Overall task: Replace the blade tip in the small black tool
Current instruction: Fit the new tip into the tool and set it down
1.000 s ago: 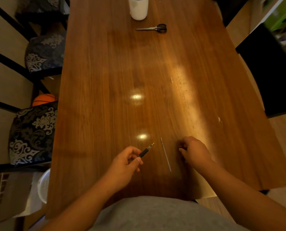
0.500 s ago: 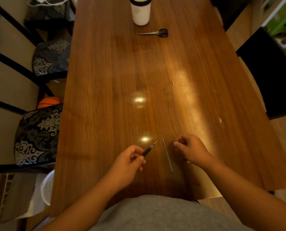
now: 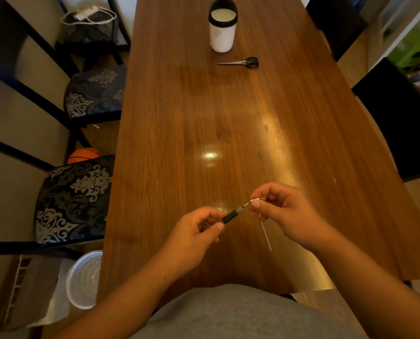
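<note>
My left hand [image 3: 194,234] grips the small black tool [image 3: 232,215] by its rear end, held above the table with its metal nose pointing up and right. My right hand [image 3: 286,211] pinches a tiny silvery blade tip [image 3: 255,199] between thumb and forefinger, just beyond the tool's nose, almost touching it. A thin pale rod [image 3: 265,236] lies on the wooden table [image 3: 204,118] under my right hand, partly hidden by it.
A white cup with a black rim [image 3: 222,28] and black-handled scissors [image 3: 243,62] sit at the table's far end. Patterned chairs [image 3: 74,199] stand along the left, with an orange ball [image 3: 84,155] and a white basket [image 3: 84,280] on the floor.
My right hand lifted off the table with the small blade tip and moved left up to the tool's nose. My left hand raised the tool slightly. The camera tilted up.
</note>
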Tool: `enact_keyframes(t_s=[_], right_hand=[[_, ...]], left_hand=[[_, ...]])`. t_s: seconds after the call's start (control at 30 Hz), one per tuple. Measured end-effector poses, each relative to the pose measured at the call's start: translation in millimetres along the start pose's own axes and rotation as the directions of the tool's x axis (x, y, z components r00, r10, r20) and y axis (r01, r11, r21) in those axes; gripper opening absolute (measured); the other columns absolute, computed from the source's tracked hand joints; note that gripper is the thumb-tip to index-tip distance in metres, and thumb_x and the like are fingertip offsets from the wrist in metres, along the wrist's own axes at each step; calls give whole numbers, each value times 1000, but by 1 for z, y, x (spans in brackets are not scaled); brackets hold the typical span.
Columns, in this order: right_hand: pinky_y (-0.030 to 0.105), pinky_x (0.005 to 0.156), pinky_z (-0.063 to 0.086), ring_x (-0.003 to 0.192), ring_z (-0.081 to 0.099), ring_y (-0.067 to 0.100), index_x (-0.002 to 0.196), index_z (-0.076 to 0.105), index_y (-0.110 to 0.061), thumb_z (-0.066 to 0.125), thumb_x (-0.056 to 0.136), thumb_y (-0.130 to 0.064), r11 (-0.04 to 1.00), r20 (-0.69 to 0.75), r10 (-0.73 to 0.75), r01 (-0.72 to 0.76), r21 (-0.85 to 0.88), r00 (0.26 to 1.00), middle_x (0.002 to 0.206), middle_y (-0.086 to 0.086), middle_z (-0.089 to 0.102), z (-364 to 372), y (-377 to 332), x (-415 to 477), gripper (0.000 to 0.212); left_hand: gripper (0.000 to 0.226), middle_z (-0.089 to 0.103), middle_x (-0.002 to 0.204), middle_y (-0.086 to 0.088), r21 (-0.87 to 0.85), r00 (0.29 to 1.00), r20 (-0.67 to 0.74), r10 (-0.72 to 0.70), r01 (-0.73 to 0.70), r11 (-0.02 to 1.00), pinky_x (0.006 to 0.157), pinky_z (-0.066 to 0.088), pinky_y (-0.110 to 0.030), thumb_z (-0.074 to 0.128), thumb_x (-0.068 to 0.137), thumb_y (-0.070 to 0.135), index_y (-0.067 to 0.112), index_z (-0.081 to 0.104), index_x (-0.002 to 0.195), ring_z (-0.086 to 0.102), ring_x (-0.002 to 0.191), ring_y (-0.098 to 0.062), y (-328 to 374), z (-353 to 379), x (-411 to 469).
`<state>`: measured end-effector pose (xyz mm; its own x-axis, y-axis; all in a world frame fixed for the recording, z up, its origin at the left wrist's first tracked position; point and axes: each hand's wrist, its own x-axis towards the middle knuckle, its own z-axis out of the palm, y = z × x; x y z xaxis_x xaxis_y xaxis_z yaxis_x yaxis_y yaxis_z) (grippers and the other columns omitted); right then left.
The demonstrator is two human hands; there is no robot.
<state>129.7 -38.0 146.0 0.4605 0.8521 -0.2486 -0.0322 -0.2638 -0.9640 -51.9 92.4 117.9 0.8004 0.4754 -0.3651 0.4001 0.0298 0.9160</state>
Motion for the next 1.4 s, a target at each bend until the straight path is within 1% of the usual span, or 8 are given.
enact_keyframes(t_s=[0.17,0.3,0.4,0.53,0.8,1.07,1.23,1.4], right_hand=[[20,58,53,63,66,7,91,66,-1,64,86,-1,1000,22,-12,13,-21,1000,73,9,69,17,-3,0,6],[18,59,52,64,67,8,89,69,-7,67,85,-7,999,51,-15,18,-40,999,71,2,71,23,-5,-1,4],[18,58,52,64,68,8,88,70,-11,68,84,-12,999,53,-23,24,-29,998,72,1,72,28,-9,-1,4],[20,57,53,62,67,11,87,71,-10,70,77,-24,998,20,-39,38,46,999,69,3,71,33,-18,-2,17],[20,55,52,58,63,12,84,71,-8,70,76,-20,992,28,-53,49,119,998,65,2,70,35,-31,-7,14],[22,46,46,50,54,14,77,63,2,71,75,-27,993,-110,-44,56,106,993,59,10,58,44,-29,-9,30],[21,50,49,55,59,10,95,72,-15,70,76,-30,985,-59,-42,51,166,997,66,-1,63,40,-28,-11,25],[21,53,51,58,62,11,92,73,-10,67,79,-28,989,-26,-55,58,137,998,69,2,70,36,-29,-10,23]], left_hand=[[27,69,87,3,6,1000,12,20,-20,1000,61,45,-23,62,90,16,41,68,94,63,71,-8,3,-11,-8],[19,68,82,9,12,999,28,34,-34,999,60,45,-21,60,86,26,42,68,95,64,70,-6,4,-17,-12],[18,70,83,4,10,999,31,45,-45,999,60,44,-24,59,83,32,43,68,95,64,69,-9,5,-20,-13],[22,73,87,8,-37,994,104,45,-41,998,52,44,-22,56,87,29,46,67,96,61,64,-7,14,-26,-16],[21,69,76,6,-235,958,286,-38,108,966,44,38,-16,47,98,12,17,66,105,52,54,-3,31,-34,-18],[23,72,82,8,-87,992,100,83,-74,993,49,43,-19,54,95,10,29,66,97,58,60,-6,29,-23,-20],[24,72,79,8,-137,991,129,33,-15,990,48,42,-17,48,97,9,25,66,100,58,59,-5,33,-22,-19],[22,72,81,6,-161,990,144,10,13,987,50,44,-18,50,96,9,23,66,102,59,62,-6,32,-22,-19]])
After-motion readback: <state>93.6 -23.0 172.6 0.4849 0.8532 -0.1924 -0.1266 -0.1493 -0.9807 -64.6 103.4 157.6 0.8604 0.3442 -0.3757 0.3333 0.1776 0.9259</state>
